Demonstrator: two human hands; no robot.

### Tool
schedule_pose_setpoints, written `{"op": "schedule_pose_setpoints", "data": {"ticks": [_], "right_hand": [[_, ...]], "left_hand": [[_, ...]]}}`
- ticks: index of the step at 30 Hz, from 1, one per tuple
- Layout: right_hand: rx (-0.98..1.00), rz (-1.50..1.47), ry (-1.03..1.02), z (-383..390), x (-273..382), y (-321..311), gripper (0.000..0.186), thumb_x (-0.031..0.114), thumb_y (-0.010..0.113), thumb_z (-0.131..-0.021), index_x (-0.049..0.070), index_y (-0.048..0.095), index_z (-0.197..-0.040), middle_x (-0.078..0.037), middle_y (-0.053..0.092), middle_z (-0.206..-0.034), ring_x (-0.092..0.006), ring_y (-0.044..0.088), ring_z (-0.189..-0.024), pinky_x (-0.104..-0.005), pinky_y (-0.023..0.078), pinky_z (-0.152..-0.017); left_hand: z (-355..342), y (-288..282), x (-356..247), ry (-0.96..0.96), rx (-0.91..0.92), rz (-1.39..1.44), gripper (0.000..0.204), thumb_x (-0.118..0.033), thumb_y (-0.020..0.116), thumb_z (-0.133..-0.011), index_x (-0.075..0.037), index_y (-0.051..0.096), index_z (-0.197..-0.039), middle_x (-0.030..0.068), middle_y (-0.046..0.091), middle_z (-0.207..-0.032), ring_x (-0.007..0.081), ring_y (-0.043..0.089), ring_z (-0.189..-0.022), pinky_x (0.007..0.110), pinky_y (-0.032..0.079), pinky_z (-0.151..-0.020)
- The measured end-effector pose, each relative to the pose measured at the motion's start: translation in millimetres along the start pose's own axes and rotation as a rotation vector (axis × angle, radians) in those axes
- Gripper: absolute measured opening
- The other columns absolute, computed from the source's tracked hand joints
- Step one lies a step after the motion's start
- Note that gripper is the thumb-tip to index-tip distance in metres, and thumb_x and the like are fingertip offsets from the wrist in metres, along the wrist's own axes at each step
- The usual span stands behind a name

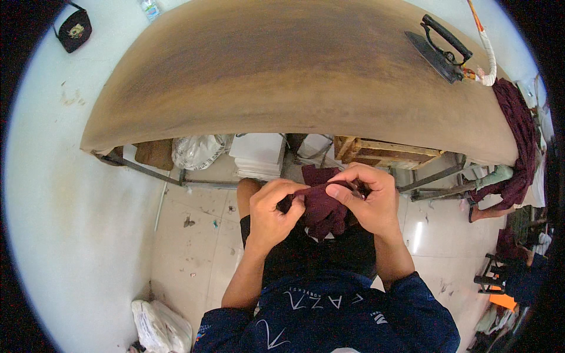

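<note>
Cloth (maroon) — pinched between fingers.

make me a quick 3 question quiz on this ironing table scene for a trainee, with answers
1. What colour is the cloth pinched by the left hand and the right hand?
2. True or false: the clothes iron rests toward the right end of the ironing table.
3. Fill in: beneath the table, the wooden crate is to the ____ of the white stack.

Key: 1. Maroon. 2. True. 3. Right.
</note>
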State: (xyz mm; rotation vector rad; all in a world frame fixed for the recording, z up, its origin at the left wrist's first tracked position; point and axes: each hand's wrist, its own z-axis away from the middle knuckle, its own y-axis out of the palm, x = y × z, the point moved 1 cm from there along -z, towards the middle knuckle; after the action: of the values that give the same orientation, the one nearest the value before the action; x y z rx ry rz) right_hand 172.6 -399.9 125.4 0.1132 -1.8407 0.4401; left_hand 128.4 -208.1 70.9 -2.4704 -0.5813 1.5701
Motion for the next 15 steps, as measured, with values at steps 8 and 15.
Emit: {"op": "schedule_pose_setpoints", "data": {"ticks": [8, 15], "right_hand": [[-0.216, -0.185, 0.04, 1.5, -7.9, -6.0, 0.01, 0.007, 0.075, -0.083, 0.0, 0.069, -0.086, 0.0, 0.066, -0.079, -0.006, 0.056, -0.072, -0.0218, 0.045, -0.065], [-0.168, -0.019, 0.183, 0.3, -13.7, -4.8, 0.026, 0.008, 0.078, -0.078, 0.003, 0.065, -0.099, -0.004, 0.065, -0.088, -0.0096, 0.06, -0.076, -0.023, 0.048, -0.068]], "left_hand": [[5.2, 5.0, -3.1, -0.127, 0.217, 0.193, 0.015, -0.006, 0.068, -0.086, 0.001, 0.069, -0.099, 0.0085, 0.069, -0.085, 0.0157, 0.064, -0.075, 0.028, 0.051, -0.068], [12.7, -0.9, -3.5, -0.344, 0.095, 0.932, 0.02, -0.012, 0.065, -0.092, 0.005, 0.066, -0.103, 0.0077, 0.069, -0.093, 0.0095, 0.061, -0.08, 0.024, 0.049, -0.071]]}}
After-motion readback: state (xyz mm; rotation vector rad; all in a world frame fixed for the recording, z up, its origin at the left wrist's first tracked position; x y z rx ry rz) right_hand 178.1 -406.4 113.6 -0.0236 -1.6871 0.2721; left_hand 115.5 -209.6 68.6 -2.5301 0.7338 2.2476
